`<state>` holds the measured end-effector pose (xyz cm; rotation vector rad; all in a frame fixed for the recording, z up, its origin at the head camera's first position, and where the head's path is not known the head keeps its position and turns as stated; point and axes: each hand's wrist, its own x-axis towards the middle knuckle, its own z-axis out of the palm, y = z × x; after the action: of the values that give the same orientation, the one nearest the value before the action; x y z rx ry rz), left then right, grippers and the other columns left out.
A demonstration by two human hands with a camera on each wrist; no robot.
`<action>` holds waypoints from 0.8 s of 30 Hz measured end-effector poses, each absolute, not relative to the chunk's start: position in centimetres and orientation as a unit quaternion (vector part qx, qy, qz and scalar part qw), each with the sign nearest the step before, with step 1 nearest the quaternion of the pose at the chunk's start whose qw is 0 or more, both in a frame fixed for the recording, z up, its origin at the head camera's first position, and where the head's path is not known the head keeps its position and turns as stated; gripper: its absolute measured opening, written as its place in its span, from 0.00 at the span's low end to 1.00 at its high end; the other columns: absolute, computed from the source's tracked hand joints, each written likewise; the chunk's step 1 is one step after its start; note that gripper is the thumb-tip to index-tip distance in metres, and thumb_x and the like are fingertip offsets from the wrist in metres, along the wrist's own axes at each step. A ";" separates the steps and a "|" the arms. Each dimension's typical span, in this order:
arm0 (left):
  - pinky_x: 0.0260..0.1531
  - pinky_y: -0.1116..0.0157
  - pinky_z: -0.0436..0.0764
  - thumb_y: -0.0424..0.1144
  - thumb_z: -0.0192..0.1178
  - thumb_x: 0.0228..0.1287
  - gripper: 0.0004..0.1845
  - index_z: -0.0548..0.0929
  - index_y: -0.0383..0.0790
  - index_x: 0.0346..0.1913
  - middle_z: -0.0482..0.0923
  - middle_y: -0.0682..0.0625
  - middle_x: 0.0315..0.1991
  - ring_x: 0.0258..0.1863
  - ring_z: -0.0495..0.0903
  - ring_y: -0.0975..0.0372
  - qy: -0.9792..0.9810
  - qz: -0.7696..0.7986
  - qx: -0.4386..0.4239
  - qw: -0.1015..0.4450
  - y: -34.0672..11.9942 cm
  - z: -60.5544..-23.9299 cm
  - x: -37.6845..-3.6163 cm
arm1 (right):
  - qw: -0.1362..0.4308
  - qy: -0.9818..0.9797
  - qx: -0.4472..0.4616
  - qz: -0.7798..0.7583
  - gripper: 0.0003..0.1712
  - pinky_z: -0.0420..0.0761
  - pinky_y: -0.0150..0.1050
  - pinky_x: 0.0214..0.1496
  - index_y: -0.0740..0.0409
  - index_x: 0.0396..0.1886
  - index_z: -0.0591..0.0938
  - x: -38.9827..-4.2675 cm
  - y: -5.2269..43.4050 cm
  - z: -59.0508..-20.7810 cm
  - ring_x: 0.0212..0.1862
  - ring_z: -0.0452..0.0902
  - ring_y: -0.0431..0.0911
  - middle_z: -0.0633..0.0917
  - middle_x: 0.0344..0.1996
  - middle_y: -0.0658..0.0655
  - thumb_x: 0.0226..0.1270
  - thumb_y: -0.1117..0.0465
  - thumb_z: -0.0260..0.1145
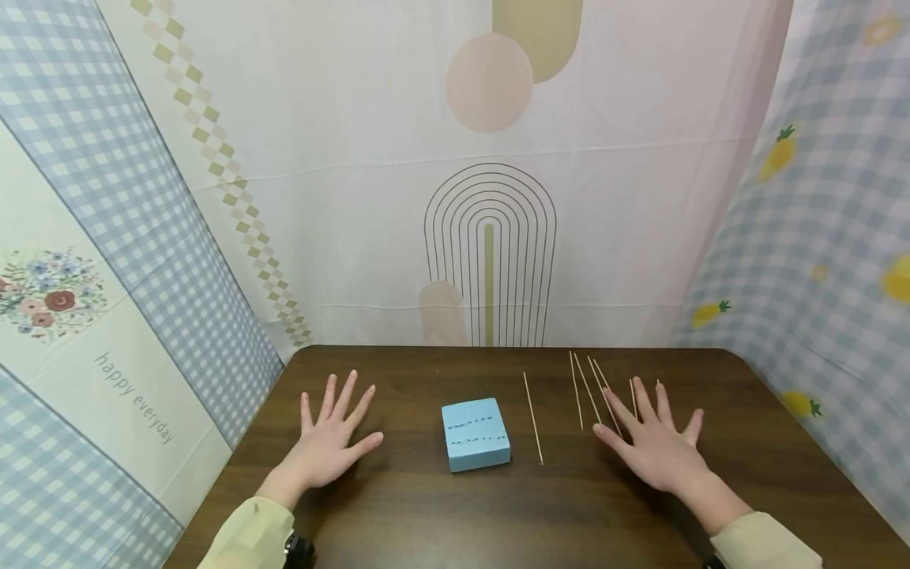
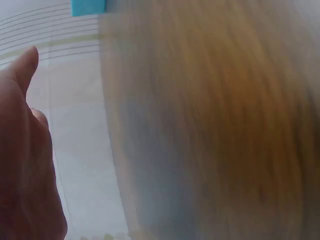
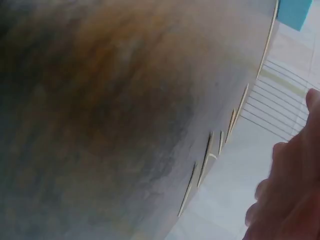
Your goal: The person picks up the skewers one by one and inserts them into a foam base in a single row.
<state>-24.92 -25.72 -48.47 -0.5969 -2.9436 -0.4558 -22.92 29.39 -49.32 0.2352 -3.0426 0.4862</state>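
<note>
Lying between flat, spread hands: blue foam block (image 1: 475, 434); skewers (image 1: 587, 391) under right hand (image 1: 657, 442) fingertips.

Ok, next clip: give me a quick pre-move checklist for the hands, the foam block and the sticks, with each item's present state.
1. Left hand free, fingers spread flat on the table: ok.
2. Right hand free, gripping nothing: ok.
3. Blue foam block lying flat between the hands, untouched: ok.
4. Single wooden stick lying apart beside the block, unobstructed: ok.
5. Other wooden sticks separated for picking: not ok, the right hand's fingers lie over some.
6. Marks on the block's top are holes: cannot tell.
</note>
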 end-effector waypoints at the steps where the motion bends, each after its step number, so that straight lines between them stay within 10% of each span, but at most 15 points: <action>1: 0.69 0.28 0.18 0.65 0.53 0.80 0.46 0.45 0.56 0.89 0.22 0.48 0.88 0.84 0.18 0.44 -0.965 -0.166 -0.195 0.053 -25.4 -48.5 -24.9 | 0.029 -0.983 0.075 0.166 0.49 0.19 0.88 0.59 0.37 0.90 0.46 -23.1 29.6 -49.1 0.82 0.22 0.74 0.34 0.86 0.68 0.80 0.26 0.49; 9: 0.77 0.31 0.42 0.55 0.62 0.79 0.47 0.50 0.42 0.88 0.40 0.39 0.88 0.85 0.36 0.41 -0.909 -0.385 -0.153 0.035 -21.0 -48.2 -24.8 | 0.041 -0.957 0.015 0.286 0.50 0.71 0.77 0.61 0.64 0.86 0.57 -25.5 33.1 -47.1 0.71 0.63 0.81 0.61 0.76 0.84 0.83 0.32 0.52; 15: 0.77 0.39 0.57 0.53 0.67 0.76 0.46 0.57 0.41 0.86 0.53 0.39 0.85 0.83 0.54 0.41 -0.862 -0.492 -0.126 -0.009 -16.9 -49.1 -24.3 | -0.021 -0.910 -0.051 0.411 0.45 0.82 0.61 0.58 0.74 0.82 0.58 -26.5 35.5 -47.7 0.67 0.72 0.75 0.69 0.71 0.83 0.85 0.44 0.58; 24: 0.78 0.42 0.57 0.48 0.74 0.69 0.56 0.49 0.36 0.87 0.47 0.37 0.86 0.81 0.54 0.35 -0.809 -0.561 -0.142 -0.104 -14.8 -50.5 -24.4 | -0.079 -0.865 -0.071 0.491 0.47 0.83 0.57 0.61 0.80 0.80 0.53 -27.3 36.1 -49.0 0.69 0.70 0.74 0.65 0.71 0.87 0.77 0.60 0.69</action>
<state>-24.44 -14.80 -50.47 -0.4797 -2.7231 -1.8898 -27.32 36.07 -48.98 -0.2344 -2.8626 1.6238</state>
